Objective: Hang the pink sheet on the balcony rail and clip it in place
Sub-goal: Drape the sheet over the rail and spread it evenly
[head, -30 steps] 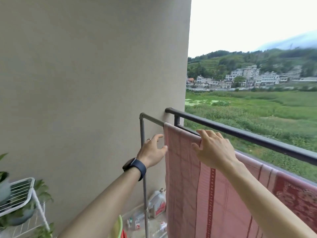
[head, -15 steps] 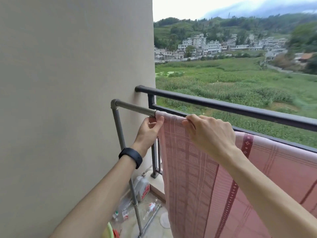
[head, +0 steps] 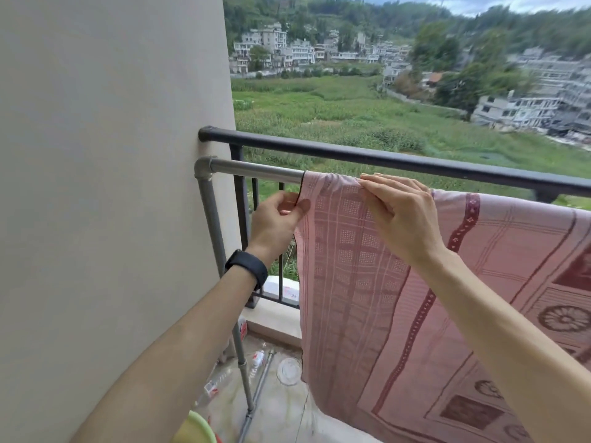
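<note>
left hand (head: 276,219) pinches sheet (head: 367,282) edge — bare rail (head: 256,171) beyond | right hand (head: 399,215) atop

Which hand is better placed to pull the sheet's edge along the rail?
Probably left: the left hand pinches the sheet's edge beside the bare rail; the right hand is further in, on top.
</note>
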Action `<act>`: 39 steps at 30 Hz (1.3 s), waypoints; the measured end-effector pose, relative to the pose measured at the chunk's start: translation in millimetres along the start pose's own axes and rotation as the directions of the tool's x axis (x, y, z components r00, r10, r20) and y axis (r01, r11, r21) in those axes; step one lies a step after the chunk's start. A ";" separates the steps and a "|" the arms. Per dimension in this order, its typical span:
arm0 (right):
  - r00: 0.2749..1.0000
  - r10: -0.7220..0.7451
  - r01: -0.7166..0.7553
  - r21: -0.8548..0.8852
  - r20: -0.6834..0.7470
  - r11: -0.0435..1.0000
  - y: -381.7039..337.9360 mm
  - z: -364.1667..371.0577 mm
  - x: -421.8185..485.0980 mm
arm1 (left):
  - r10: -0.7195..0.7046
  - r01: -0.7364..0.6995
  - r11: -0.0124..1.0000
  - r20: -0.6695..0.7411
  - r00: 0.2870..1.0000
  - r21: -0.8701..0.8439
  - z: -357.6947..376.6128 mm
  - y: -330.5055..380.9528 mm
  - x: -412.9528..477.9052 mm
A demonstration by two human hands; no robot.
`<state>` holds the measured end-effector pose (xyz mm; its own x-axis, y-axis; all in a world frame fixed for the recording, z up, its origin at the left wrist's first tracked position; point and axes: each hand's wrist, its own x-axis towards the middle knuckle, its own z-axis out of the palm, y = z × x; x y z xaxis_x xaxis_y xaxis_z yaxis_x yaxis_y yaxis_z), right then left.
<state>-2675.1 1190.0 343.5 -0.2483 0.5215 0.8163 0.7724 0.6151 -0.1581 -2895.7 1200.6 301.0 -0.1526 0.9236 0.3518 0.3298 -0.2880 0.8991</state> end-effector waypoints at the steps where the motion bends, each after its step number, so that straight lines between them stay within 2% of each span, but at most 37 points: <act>1: 1.000 0.000 0.000 0.005 -0.006 1.000 2.7 1.9 -5.4 | 0.000 0.000 1.000 -0.022 1.000 0.010 3.7 -5.1 -2.7; 6: 0.995 -0.020 0.028 -0.076 0.098 0.997 24.5 18.3 -35.7 | 0.006 0.006 0.994 -0.117 0.993 0.105 44.2 -38.2 -6.9; 10: 0.972 0.093 -0.087 -0.038 0.216 0.996 39.6 -15.3 -26.2 | 0.036 -0.019 0.993 -0.151 0.988 0.112 69.4 -28.0 -11.1; 13: 0.917 0.210 -0.200 -0.065 0.338 0.978 67.1 -38.7 -15.5 | 0.041 -0.031 0.996 -0.118 0.992 0.080 107.1 -18.0 -24.0; 16: 0.801 0.299 -0.215 -0.217 0.519 0.952 93.4 -46.3 -0.9 | 0.052 -0.039 0.995 -0.149 0.987 0.088 140.2 -4.7 -31.7; 18: 0.803 0.298 -0.158 -0.299 0.516 0.941 104.0 -47.5 -4.0 | 0.046 -0.028 0.992 -0.143 0.989 0.123 157.1 -0.1 -30.7; 20: 0.886 0.205 -0.084 -0.290 0.416 0.953 117.2 -49.8 -18.3 | 0.036 -0.009 0.987 -0.172 0.984 0.158 176.9 3.3 -29.5; 22: 0.933 0.092 0.007 -0.272 0.349 0.962 130.3 -51.8 -33.8 | 0.032 0.005 0.988 -0.231 0.972 0.155 196.4 7.1 -26.9; 26: 0.924 0.023 0.065 -0.214 0.383 0.975 156.2 -70.8 -39.7 | 0.007 0.029 0.993 -0.291 0.957 0.118 228.2 17.4 -26.9; 31: 0.849 0.103 -0.001 -0.194 0.519 0.981 198.9 -94.1 -15.3 | -0.119 0.124 0.992 -0.198 0.973 0.016 277.4 34.6 -27.7; 34: 0.803 0.122 -0.075 -0.104 0.584 0.992 221.9 -94.3 -5.4 | -0.124 0.130 0.990 -0.103 0.987 0.057 308.0 35.1 -32.3; 37: 0.805 0.139 -0.188 0.025 0.576 0.982 230.2 -85.0 -19.5 | -0.126 0.136 0.974 -0.063 0.990 0.183 308.0 28.5 -46.8; 39: 0.852 0.131 -0.202 0.087 0.507 0.975 219.9 -76.7 -52.8 | -0.112 0.131 0.969 -0.098 0.989 0.209 301.6 8.9 -71.7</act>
<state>-2447.3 1252.5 308.2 -0.4063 0.8249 0.3930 0.7527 0.5461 -0.3679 -2600.8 1208.1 205.1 -0.2790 0.9208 0.2723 0.4939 -0.1056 0.8631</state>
